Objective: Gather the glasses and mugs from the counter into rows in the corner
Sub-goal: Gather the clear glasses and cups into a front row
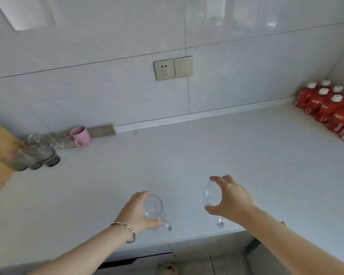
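White counter [187,155] — mostly bare; red bottles' [330,108] writing unreadable. Near its front edge, left hand [136,212] grips one clear glass [153,205], right hand [231,199] another [212,193].

Bare counter [167,155] lies open between the corner glasses [38,153] and red bottles [332,108].
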`<act>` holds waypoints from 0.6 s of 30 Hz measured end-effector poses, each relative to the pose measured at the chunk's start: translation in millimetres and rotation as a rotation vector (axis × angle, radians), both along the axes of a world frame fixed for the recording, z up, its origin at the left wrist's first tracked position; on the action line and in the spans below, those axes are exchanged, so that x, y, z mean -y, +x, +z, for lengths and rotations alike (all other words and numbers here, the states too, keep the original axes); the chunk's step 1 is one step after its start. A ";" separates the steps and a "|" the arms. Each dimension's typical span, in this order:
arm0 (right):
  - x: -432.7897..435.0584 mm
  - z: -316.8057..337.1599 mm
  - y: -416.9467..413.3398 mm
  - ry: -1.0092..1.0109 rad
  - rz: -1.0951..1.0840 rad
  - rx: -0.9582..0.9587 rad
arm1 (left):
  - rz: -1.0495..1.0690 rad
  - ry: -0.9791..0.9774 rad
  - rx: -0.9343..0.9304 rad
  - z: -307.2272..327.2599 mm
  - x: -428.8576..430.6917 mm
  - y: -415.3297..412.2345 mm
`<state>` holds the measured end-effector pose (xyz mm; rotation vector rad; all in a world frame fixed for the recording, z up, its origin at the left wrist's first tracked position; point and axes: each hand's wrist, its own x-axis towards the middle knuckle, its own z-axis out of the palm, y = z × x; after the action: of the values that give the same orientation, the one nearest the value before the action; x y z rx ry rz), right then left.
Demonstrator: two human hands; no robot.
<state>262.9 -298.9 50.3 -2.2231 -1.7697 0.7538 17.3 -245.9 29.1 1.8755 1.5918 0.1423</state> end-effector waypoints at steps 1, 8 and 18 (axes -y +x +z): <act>-9.1 0.4 -18.7 -0.002 0.041 0.002 | 0.036 0.007 -0.002 0.0 -1.2 -20.7; -90.9 -4.4 -157.7 -0.048 0.273 0.026 | 0.295 0.055 0.001 -7.6 -36.2 -160.4; -236.2 -25.0 -347.7 -0.054 0.272 0.004 | 0.245 0.006 -0.083 -20.0 -178.0 -347.6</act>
<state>-84.9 -62.7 25.3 -2.0400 -2.1042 0.8594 -330.3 -67.9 9.1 1.7042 1.8768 0.1776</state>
